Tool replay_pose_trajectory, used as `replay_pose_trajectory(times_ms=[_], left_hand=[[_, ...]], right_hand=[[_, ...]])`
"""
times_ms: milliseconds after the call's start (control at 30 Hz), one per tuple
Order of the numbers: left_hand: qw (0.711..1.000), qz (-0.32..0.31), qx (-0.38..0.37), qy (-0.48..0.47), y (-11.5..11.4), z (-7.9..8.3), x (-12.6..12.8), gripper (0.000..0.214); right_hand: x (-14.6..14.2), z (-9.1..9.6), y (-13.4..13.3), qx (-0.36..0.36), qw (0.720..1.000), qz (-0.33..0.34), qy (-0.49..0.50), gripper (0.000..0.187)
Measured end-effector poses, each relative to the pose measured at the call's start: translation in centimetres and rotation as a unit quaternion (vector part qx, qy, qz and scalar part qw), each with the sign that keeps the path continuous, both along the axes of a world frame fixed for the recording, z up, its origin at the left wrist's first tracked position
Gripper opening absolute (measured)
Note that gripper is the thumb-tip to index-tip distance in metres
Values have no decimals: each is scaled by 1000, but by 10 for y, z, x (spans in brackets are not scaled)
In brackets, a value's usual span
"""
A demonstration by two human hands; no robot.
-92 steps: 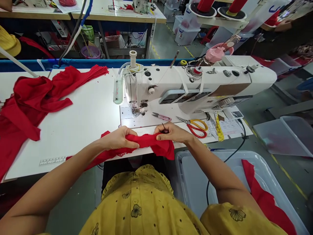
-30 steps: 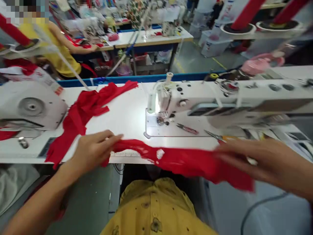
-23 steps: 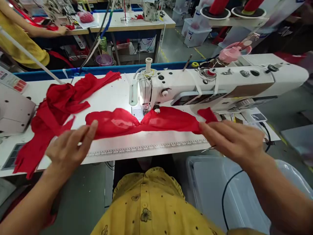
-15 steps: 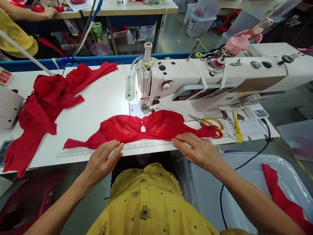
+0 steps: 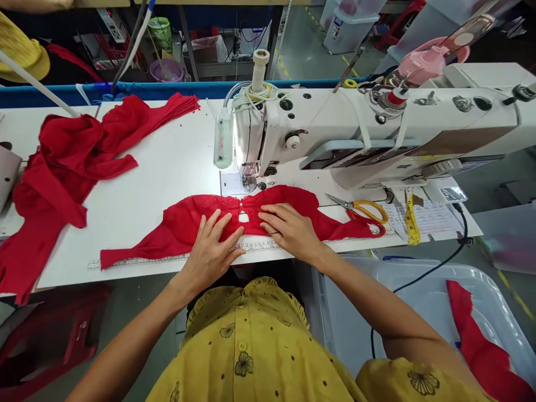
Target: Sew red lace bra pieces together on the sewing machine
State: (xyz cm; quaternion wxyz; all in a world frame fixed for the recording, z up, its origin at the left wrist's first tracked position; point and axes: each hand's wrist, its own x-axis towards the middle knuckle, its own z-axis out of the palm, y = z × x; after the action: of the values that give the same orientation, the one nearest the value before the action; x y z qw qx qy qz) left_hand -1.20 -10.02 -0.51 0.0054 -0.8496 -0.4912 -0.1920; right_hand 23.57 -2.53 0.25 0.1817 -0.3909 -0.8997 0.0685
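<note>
The red garment (image 5: 234, 223) lies spread flat on the table (image 5: 159, 167), at 6 o'clock from the needle of the sewing machine (image 5: 355, 134). The left hand (image 5: 211, 251) and right hand (image 5: 288, 229) press on it with open palms, gripping nothing. The fabric looks light, soft, stretchy and prone to creasing. Hold it at the edges beside the centre gap. Scissors (image 5: 360, 207) lie at 3 o'clock.

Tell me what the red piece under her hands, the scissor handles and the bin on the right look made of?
The red piece looks like thin, sheer fabric, perhaps lace or mesh: the weave shows texture and it lies limp under the left hand and right hand. The scissor handles look like glossy yellow plastic. The bin seems translucent plastic, cloudy with a smooth rim.
</note>
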Motion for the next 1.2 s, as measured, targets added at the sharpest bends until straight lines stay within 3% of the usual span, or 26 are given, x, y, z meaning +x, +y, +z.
replay_pose_trajectory(times_ms=[100, 200, 300, 367, 467, 567, 700, 867, 1033, 1200], left_hand=[[996, -43, 73, 14, 6, 4, 9, 41], [992, -73, 92, 52, 8, 1, 21, 46], [992, -62, 85, 73, 3, -4, 29, 48], [992, -50, 88, 77, -1, -6, 31, 48], [992, -37, 87, 83, -4, -7, 32, 46], [992, -24, 83, 89, -5, -8, 32, 45], [992, -18, 88, 87, -6, -9, 33, 43], [995, -15, 66, 77, -8, -11, 33, 42], [996, -9, 59, 64, -5, -8, 32, 41], [997, -11, 37, 64, 7, -2, 33, 43]], right_hand=[[-10, 8, 11, 8, 1000, -21, 12, 36], [-24, 12, 28, -25, 999, -26, -31, 46], [-31, 14, 41, -99, 994, -17, -53, 27], [-32, 19, 47, -149, 989, 8, -17, 15], [-32, 30, 52, -255, 965, 44, 32, 12], [-32, 38, 55, -362, 929, 68, 31, 24], [-35, 41, 56, -425, 901, 85, -1, 33], [-41, 41, 54, -403, 911, 70, -56, 27], [-44, 41, 39, -275, 952, 66, -113, 13], [-49, 36, 32, -188, 972, -29, -136, 11]])
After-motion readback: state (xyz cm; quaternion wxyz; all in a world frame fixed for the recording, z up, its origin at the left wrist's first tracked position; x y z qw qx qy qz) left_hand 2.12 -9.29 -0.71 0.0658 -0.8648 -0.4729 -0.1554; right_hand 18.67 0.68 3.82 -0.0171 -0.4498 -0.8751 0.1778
